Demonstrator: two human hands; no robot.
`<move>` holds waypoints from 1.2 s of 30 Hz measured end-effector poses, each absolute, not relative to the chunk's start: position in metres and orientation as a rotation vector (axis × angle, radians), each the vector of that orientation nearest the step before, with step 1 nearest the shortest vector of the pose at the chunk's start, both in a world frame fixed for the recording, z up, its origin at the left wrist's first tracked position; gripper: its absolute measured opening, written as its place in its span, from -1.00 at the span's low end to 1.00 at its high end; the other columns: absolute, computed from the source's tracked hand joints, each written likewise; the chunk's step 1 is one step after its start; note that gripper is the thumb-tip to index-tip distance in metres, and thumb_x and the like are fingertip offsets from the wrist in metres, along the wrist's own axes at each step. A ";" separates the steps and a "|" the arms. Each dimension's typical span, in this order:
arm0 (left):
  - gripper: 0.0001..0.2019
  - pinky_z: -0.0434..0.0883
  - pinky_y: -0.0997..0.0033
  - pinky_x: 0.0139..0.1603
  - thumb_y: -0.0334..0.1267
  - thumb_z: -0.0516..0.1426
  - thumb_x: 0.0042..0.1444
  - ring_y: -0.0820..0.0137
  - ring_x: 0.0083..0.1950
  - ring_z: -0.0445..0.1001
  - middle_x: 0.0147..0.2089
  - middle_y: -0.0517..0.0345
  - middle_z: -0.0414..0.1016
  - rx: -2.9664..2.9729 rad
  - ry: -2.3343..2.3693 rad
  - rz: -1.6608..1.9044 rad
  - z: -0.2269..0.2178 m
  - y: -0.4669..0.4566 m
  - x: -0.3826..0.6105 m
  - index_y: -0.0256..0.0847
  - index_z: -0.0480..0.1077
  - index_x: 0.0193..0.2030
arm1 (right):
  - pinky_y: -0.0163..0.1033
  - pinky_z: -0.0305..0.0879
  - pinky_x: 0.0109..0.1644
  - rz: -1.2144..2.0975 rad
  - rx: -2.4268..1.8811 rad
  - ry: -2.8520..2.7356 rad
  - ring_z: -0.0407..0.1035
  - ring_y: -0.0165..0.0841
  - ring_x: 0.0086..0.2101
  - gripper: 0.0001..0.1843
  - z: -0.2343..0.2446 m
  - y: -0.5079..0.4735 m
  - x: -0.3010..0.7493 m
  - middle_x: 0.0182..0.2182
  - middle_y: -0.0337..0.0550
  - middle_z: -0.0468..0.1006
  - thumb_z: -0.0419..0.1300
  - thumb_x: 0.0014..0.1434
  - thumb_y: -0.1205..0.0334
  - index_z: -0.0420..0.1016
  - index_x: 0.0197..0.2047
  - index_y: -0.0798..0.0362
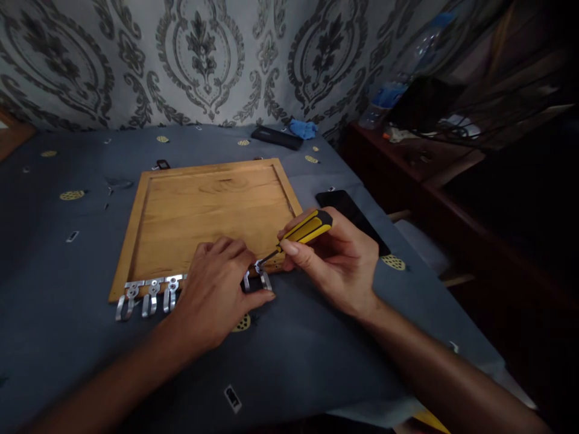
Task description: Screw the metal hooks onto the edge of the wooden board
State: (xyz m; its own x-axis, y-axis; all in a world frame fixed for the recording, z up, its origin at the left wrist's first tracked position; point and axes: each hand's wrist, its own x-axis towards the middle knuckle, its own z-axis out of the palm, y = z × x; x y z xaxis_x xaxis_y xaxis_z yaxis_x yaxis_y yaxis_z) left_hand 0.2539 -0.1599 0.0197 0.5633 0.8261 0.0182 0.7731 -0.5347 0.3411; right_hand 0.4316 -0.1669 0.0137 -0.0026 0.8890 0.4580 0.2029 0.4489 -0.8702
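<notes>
My right hand point(341, 259) grips a yellow and black screwdriver point(307, 228), its shaft slanting down to the left. The tip meets a metal hook point(263, 277) at the near right of a framed wooden board point(217, 211). Over the board's near edge lies my left hand point(221, 283), thumb and fingers around the row of hooks beside the tip. Left of it, several silver double hooks point(154, 295) hang along the near edge. The left hand covers the middle of this row, and the screw under the tip is too small to make out.
A black phone point(353, 220) lies right of the board. Behind it are a dark flat case point(277, 138) and a blue cloth point(303, 128). A plastic bottle point(384, 99) stands on the dark red furniture point(407, 160) at right. The patterned curtain point(203, 66) borders the table's back.
</notes>
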 end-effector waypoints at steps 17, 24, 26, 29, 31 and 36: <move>-0.68 0.27 0.11 -0.11 -0.05 0.36 0.02 0.10 -0.02 0.43 -0.14 0.09 0.51 2.526 1.312 0.257 0.018 -0.161 0.254 -0.18 0.48 -0.17 | -0.30 0.30 -0.42 0.644 -0.868 -1.776 0.35 -0.47 -0.51 -0.81 0.024 -0.162 0.440 -0.47 -0.25 0.47 0.31 0.20 0.17 0.48 -0.39 0.06; -0.68 0.27 0.12 -0.11 -0.05 0.36 0.03 0.13 -0.03 0.43 -0.16 0.10 0.50 2.530 1.318 0.243 0.019 -0.161 0.254 -0.18 0.49 -0.18 | -0.30 0.24 -0.45 0.496 -0.951 -1.732 0.32 -0.45 -0.51 -0.81 0.017 -0.164 0.437 -0.51 -0.26 0.43 0.34 0.17 0.19 0.47 -0.40 0.08; -0.68 0.27 0.11 -0.11 -0.05 0.35 0.03 0.12 -0.04 0.42 -0.17 0.10 0.50 2.536 1.312 0.253 0.019 -0.161 0.254 -0.18 0.49 -0.17 | -0.31 0.23 -0.46 0.488 -0.957 -1.721 0.32 -0.46 -0.52 -0.82 0.016 -0.164 0.436 -0.50 -0.27 0.44 0.35 0.16 0.21 0.47 -0.40 0.08; -0.67 0.28 0.11 -0.12 -0.04 0.36 0.02 0.12 -0.06 0.42 -0.17 0.10 0.49 2.544 1.315 0.270 0.017 -0.161 0.254 -0.18 0.49 -0.17 | -0.32 0.24 -0.46 0.466 -0.957 -1.717 0.31 -0.48 -0.54 -0.83 0.016 -0.165 0.435 -0.51 -0.29 0.43 0.36 0.15 0.23 0.46 -0.38 0.08; -0.68 0.28 0.11 -0.12 -0.04 0.36 0.02 0.13 -0.06 0.43 -0.18 0.10 0.49 2.544 1.318 0.275 0.016 -0.160 0.254 -0.18 0.49 -0.18 | -0.32 0.24 -0.46 0.444 -0.965 -1.729 0.31 -0.49 -0.54 -0.82 0.016 -0.166 0.435 -0.51 -0.30 0.43 0.37 0.14 0.23 0.45 -0.38 0.07; -0.69 0.28 0.13 -0.12 -0.04 0.36 0.02 0.15 -0.07 0.43 -0.19 0.11 0.50 2.552 1.311 0.284 0.017 -0.160 0.254 -0.17 0.48 -0.20 | -0.32 0.24 -0.46 0.401 -0.963 -1.747 0.31 -0.49 -0.54 -0.81 0.017 -0.166 0.435 -0.52 -0.30 0.42 0.36 0.15 0.23 0.44 -0.38 0.08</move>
